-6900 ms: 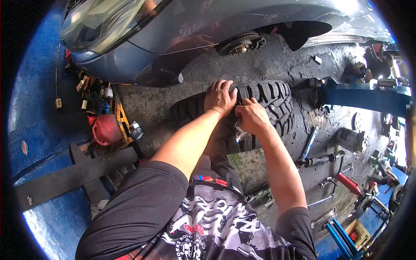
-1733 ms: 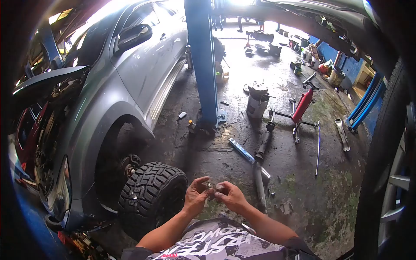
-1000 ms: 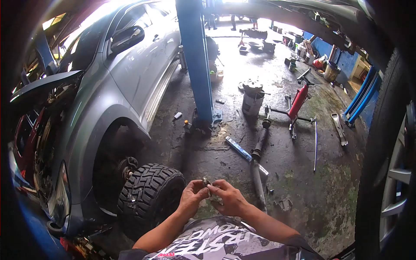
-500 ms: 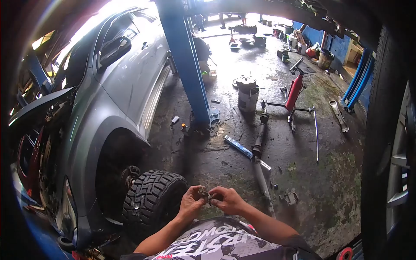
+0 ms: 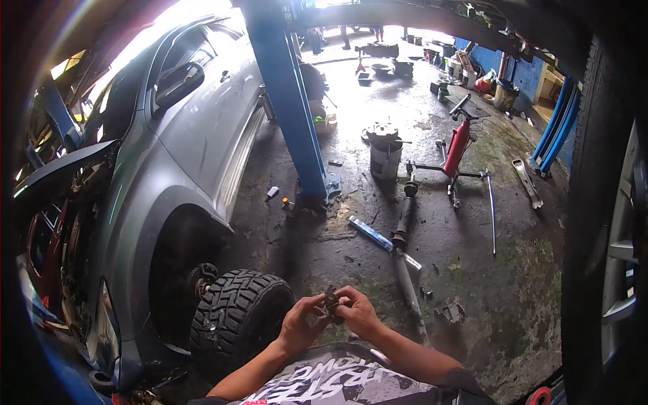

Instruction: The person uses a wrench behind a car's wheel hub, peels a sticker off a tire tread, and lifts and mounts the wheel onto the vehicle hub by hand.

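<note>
Close to my chest, a small dark, greasy metal part (image 5: pixel 331 305) is held between my two hands; its exact kind is too small to make out. My left hand (image 5: pixel 303 322) has its fingers closed against the part's left side. From the other side, my right hand (image 5: pixel 356 311) pinches it with thumb and forefinger. Just left of my hands is a chunky-treaded tire (image 5: pixel 237 312), beside the wheel arch of a silver car (image 5: pixel 172 145).
A drive shaft (image 5: pixel 406 283) lies on the dirty floor ahead, touching a blue-and-white box (image 5: pixel 371 233). Beyond are a bucket (image 5: pixel 385 158), a red jack (image 5: pixel 458 148) and a long metal bar (image 5: pixel 528 182). A blue lift post (image 5: pixel 287 94) rises beside the car.
The metal part has been turned more upright between my fingers and shifted slightly right. Both hands moved a little to the right with it.
</note>
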Tool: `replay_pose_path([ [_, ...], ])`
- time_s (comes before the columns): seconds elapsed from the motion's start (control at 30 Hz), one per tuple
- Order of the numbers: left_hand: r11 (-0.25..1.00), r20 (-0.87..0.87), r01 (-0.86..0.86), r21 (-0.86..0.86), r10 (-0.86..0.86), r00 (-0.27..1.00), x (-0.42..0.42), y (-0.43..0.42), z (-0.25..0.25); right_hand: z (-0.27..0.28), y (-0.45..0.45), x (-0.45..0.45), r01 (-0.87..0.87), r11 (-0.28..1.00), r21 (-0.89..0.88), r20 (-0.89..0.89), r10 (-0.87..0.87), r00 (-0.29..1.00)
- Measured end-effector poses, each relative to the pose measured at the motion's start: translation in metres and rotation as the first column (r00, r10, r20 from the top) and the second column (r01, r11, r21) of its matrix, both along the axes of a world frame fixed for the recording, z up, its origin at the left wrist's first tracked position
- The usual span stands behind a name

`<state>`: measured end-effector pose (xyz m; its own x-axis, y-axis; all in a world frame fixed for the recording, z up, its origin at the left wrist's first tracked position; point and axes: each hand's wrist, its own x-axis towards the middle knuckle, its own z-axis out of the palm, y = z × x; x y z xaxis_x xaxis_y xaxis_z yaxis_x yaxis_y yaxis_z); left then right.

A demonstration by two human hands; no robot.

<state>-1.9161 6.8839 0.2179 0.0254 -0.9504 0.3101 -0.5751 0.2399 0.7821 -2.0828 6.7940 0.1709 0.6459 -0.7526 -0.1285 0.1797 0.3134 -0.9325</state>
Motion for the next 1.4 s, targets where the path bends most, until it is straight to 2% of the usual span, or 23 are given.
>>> replay_pose_path([
  [0.07, 1.000, -0.024, -0.008, -0.015, 0.007, 1.000, 0.004, 0.001, -0.004, 0.002, 0.003, 0.000, -0.023, 0.991, -0.133, -0.074, 0.013, 0.997],
  [0.17, 0.994, -0.127, -0.091, 0.052, 0.097, 0.987, 0.004, 0.003, -0.003, 0.008, 0.005, -0.002, -0.113, 0.990, -0.082, -0.023, 0.112, 0.993],
  [0.27, 0.973, -0.412, -0.081, 0.214, 0.165, 0.896, 0.008, 0.005, -0.016, 0.009, 0.003, -0.006, -0.206, 0.949, -0.239, -0.083, 0.191, 0.978],
  [0.37, 0.962, -0.578, -0.020, 0.271, 0.180, 0.796, 0.014, 0.005, -0.024, 0.035, 0.003, -0.010, -0.241, 0.879, -0.411, -0.184, 0.179, 0.967],
  [0.47, 0.932, -0.703, 0.089, 0.352, 0.201, 0.682, 0.010, 0.006, -0.011, 0.041, 0.006, -0.009, -0.159, 0.789, -0.594, -0.202, 0.045, 0.978],
  [0.57, 0.893, -0.702, 0.159, 0.420, 0.209, 0.680, 0.010, 0.007, -0.008, 0.037, 0.006, -0.006, -0.160, 0.723, -0.672, -0.205, 0.026, 0.978],
  [0.67, 0.876, -0.728, 0.182, 0.447, 0.238, 0.643, 0.009, 0.010, -0.006, 0.034, 0.005, -0.009, -0.203, 0.767, -0.609, -0.230, 0.074, 0.970],
  [0.77, 0.874, -0.757, 0.232, 0.427, 0.206, 0.620, 0.011, 0.011, -0.008, 0.026, 0.003, -0.010, -0.194, 0.748, -0.634, -0.206, 0.078, 0.975],
  [0.87, 0.877, -0.708, 0.219, 0.428, 0.174, 0.685, 0.013, 0.013, -0.012, 0.036, 0.008, -0.010, -0.143, 0.906, -0.400, -0.133, 0.097, 0.986],
  [0.93, 0.880, -0.699, 0.213, 0.425, 0.170, 0.694, 0.010, 0.014, -0.005, 0.021, 0.005, -0.005, -0.170, 0.966, -0.195, -0.061, 0.161, 0.985],
  [1.07, 0.880, -0.721, 0.249, 0.403, 0.138, 0.679, 0.010, 0.015, -0.001, 0.029, 0.003, -0.005, -0.248, 0.964, 0.096, 0.021, 0.247, 0.969],
  [1.17, 0.892, -0.679, 0.236, 0.386, 0.101, 0.727, 0.014, 0.015, -0.008, 0.011, 0.000, -0.005, -0.311, 0.949, 0.046, 0.025, 0.310, 0.950],
  [1.2, 0.891, -0.665, 0.217, 0.399, 0.118, 0.738, 0.014, 0.014, -0.008, 0.010, 0.001, -0.005, -0.257, 0.954, -0.154, -0.055, 0.252, 0.966],
  [1.27, 0.889, -0.635, 0.174, 0.423, 0.153, 0.757, 0.013, 0.013, -0.006, 0.016, 0.006, -0.005, -0.169, 0.828, -0.535, -0.169, 0.091, 0.981],
  [1.37, 0.875, -0.677, 0.157, 0.458, 0.229, 0.699, 0.015, 0.013, -0.018, 0.026, 0.010, -0.002, -0.087, 0.667, -0.740, -0.136, -0.022, 0.990],
  [1.4, 0.863, -0.719, 0.159, 0.480, 0.283, 0.634, 0.015, 0.013, -0.017, 0.036, 0.012, -0.002, -0.083, 0.633, -0.770, -0.151, -0.054, 0.987],
])
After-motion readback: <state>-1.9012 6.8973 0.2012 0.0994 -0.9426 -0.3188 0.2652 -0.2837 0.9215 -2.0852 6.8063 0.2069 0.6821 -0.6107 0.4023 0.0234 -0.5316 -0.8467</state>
